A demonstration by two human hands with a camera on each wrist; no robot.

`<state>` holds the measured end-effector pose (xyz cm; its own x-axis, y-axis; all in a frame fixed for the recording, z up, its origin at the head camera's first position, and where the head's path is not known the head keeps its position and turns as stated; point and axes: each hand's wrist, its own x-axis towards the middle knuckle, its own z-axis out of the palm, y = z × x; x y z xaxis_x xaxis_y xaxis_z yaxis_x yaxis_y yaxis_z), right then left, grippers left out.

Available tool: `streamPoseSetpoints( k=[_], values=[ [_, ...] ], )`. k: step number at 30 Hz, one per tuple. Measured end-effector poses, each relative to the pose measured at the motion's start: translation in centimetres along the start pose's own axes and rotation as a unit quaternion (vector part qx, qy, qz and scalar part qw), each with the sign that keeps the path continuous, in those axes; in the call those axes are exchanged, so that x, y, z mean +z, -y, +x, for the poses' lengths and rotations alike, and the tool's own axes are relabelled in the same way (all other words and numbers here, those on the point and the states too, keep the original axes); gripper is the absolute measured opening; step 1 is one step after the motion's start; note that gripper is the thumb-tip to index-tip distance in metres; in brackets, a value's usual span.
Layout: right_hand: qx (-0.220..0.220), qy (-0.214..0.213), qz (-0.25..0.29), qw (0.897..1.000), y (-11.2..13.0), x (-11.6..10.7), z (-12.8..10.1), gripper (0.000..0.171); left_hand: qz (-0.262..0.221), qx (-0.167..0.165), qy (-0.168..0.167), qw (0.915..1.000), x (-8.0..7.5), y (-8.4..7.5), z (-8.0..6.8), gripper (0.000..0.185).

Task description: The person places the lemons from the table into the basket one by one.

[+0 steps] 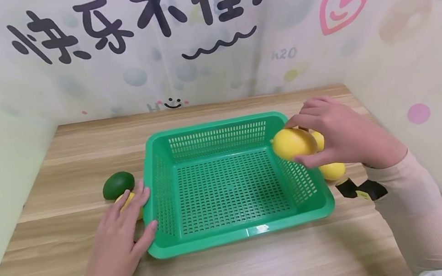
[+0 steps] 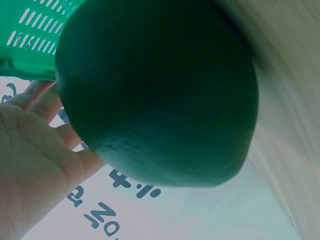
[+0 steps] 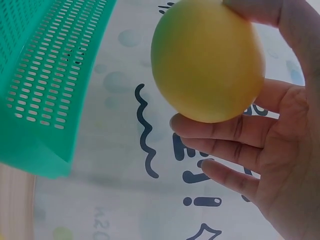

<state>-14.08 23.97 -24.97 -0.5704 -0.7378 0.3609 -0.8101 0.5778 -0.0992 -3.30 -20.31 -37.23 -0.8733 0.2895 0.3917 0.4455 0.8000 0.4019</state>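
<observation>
My right hand [image 1: 334, 135] pinches a yellow lemon [image 1: 293, 143] between thumb and fingers, over the right rim of a green plastic basket [image 1: 237, 234]. In the right wrist view the lemon [image 3: 207, 60] sits between the thumb and the fingertips, the other fingers spread below it. My left hand [image 1: 119, 240] rests at the basket's left rim with its fingers extended. Beneath those fingers a yellow fruit [image 1: 124, 200] is partly hidden. Just beyond lies a smooth dark green oval fruit [image 1: 118, 185], which looms large in the left wrist view [image 2: 160, 100].
Two more yellow fruits lie right of the basket: one [image 1: 332, 171] below the right hand, the other [image 1: 318, 140] mostly hidden behind the held lemon. The wooden table [image 1: 60, 176] meets a printed wall covering [image 1: 214, 79] at the back.
</observation>
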Motion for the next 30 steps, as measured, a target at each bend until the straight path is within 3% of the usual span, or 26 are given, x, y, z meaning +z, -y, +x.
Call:
streamPoseSetpoints(
  k=[30],
  values=[
    [-0.014,-0.005,0.015,1.0,0.1,0.8,1.5,0.04,-0.012,-0.027,0.024,0.9993,-0.1,0.0,-0.1,0.066]
  ],
)
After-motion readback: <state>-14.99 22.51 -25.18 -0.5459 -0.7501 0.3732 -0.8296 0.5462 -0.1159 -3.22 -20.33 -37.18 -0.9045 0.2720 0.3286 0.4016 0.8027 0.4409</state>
